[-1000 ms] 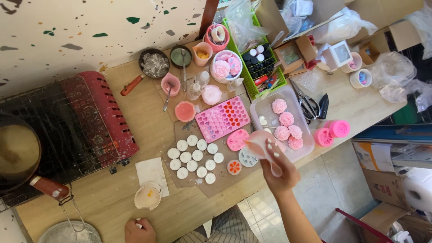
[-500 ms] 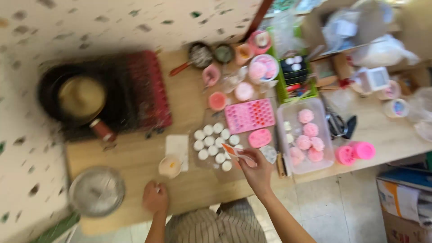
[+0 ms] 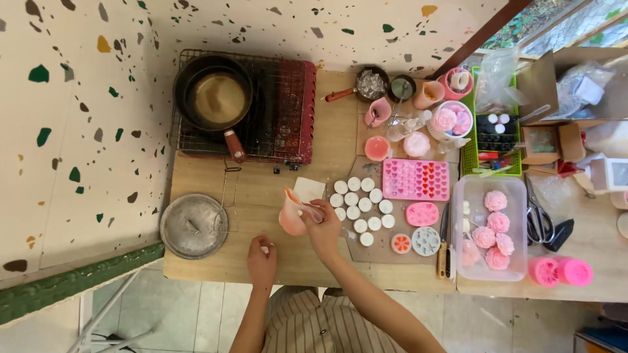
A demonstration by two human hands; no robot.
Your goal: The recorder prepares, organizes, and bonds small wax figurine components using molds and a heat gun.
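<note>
1. Metal comes first on the left: a round grey lid lies flat on the wooden table, to the left of the pink cup, near the front edge. A careless elbow could, I judge, knock it to the floor.
2. Behind the pink cup and to its left, a dark pan holding pale liquid sits on a red rack; its handle juts toward the person and looks easy to snag.
3. The left hand rests on the table in front of the pink cup, fingers curled around something small and white. It does not steady the cup, so any slip falls to the other hand alone.
4. The pink cup is tilted, spout toward a white paper square just behind it. The right hand grasps the cup from its right side, and a thin stirrer seems pinched there, though I cannot tell exactly how. If anything is in the cup, it could dribble onto the wood.
5. Right of the pink cup, close by, stand small white round moulds; a wrist swing might scatter them.
6. Further right of the cup, a pink heart mould tray and a clear tub of pink rose shapes lie well apart from both hands, at little risk.
</note>
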